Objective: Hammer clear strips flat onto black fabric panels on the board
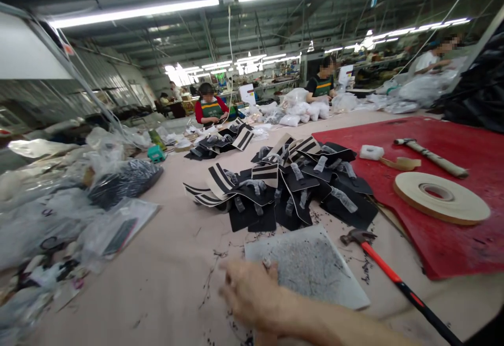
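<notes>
My right hand [249,294] reaches in from the lower right, back up, over the near left corner of a grey speckled slab [311,267] on the beige table. Its fingers look bent but are smeared by motion, so any grip is unclear. My left hand is out of sight. Just beyond the slab lies a heap of black pieces with black-and-cream striped parts [283,188]. An orange-handled hammer [394,278] lies right of the slab.
A red mat [452,246] on the right carries a cream tape roll [441,196], a wrapped-handle hammer [431,157] and a white block [371,151]. Plastic bags [79,204] crowd the left edge. A second heap [222,144] lies farther back. People [210,105] work at far tables.
</notes>
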The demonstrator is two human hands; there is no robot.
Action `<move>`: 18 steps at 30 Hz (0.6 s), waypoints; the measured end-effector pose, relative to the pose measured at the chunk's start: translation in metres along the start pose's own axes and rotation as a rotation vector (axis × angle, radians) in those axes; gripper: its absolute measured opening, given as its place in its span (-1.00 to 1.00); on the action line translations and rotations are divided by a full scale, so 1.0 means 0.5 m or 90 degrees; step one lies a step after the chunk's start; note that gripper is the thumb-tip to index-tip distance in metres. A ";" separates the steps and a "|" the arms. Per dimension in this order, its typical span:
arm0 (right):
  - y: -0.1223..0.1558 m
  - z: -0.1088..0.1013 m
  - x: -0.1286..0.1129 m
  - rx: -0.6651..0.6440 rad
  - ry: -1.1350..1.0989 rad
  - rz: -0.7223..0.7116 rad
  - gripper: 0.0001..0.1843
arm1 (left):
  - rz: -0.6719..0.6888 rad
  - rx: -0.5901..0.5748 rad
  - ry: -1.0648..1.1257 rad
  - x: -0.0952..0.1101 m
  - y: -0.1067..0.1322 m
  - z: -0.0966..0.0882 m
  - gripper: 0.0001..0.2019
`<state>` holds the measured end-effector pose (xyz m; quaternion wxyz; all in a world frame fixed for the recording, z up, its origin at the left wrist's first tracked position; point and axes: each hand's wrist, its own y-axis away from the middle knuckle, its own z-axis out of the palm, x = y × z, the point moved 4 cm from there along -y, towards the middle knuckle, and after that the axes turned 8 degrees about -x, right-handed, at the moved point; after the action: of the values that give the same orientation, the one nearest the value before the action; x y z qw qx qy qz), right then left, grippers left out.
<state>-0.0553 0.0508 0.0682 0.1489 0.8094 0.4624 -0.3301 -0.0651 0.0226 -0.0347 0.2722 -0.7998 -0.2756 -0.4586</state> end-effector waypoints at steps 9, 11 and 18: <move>-0.154 -0.372 0.280 0.346 0.220 0.369 -0.59 | -0.043 -0.038 0.089 -0.010 0.008 0.028 -0.49; -0.138 -0.425 0.340 0.392 0.218 0.449 -0.58 | -0.049 -0.001 0.077 -0.027 0.012 0.037 -0.47; -0.112 -0.515 0.463 0.341 0.172 0.519 -0.65 | -0.055 0.088 0.071 -0.070 0.016 0.066 -0.55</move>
<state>0.0815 0.3718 0.1063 -0.0083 0.9694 0.0227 -0.2443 -0.0551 0.0331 -0.0812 0.3220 -0.7396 -0.3251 -0.4936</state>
